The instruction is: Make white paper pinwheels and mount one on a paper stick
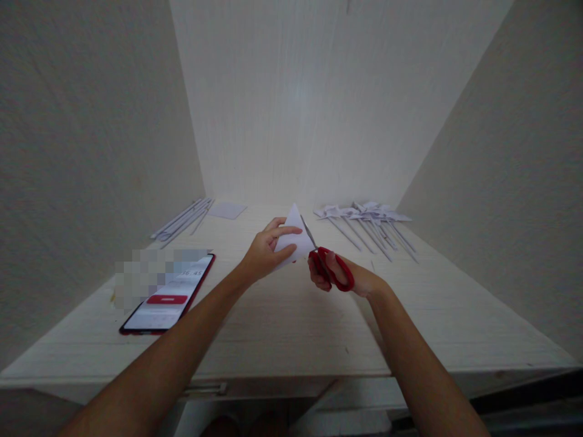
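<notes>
A white piece of paper [296, 240] is gripped between the thumb and fingers of my left hand [266, 250], held up over the middle of the table with one corner pointing away from me. My right hand [339, 273] is closed round the red handles of a pair of scissors [345, 276]. The blades run along the right edge of the paper, partly hidden behind it, so I cannot tell how far they cut in.
Thin white paper sticks [184, 220] lie at the back left, beside a flat paper sheet [228, 210]. Several paper pinwheels on sticks [364, 212] are heaped at the back right. A phone [170, 297] lies on the left of the table [282, 340]. Walls enclose the back and sides.
</notes>
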`<state>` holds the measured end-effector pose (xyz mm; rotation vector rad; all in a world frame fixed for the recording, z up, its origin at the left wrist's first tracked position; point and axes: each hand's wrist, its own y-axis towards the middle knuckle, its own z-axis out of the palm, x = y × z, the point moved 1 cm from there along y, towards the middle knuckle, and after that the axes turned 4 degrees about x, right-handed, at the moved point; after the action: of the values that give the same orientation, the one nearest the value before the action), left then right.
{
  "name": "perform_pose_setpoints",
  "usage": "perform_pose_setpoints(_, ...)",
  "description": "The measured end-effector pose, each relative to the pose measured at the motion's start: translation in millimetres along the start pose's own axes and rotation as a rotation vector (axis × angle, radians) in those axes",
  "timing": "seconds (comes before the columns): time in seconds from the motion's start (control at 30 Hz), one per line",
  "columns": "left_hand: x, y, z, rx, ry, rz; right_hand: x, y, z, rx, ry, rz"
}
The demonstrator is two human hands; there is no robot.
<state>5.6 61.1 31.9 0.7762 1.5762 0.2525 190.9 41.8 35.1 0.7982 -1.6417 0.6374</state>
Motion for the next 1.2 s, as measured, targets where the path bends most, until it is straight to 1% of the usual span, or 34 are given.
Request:
perform_pose_setpoints(0.2, 0.8, -0.6, 0.2, -0.019, 0.043, -0.001, -1.9, -0.2, -0.7, -0.018, 0.012, 0.006)
perform_pose_setpoints(0.3, -0.1, -0.8, 1.7, -0.028, 0.036, -0.028, -2.6, 0.9, -0.9, -0.022, -0.003, 0.005)
perform_pose_setpoints(0.4, -1.2, -0.7, 1.8, -0.046, 0.079, -0.041, -2.9, 1.7, -1.3, -0.020, -0.019, -0.008)
perform_pose_setpoints(0.63, -2.6, -0.1, -1.0, -0.063, 0.256, 0.037, -6.0, 1.8, -1.8, -0.003, 0.014, -0.023)
perform_pose_setpoints(1.0, -2.3, 0.0, -0.5, -0.052, 0.209, 0.025, -5.4, 3.0, -1.9, -0.016, 0.000, -0.025)
perform_pose_setpoints(1.2, -1.9, -0.6, 0.4, -0.051, 0.177, -0.013, -7.6, 4.4, -3.1, -0.029, 0.007, -0.009)
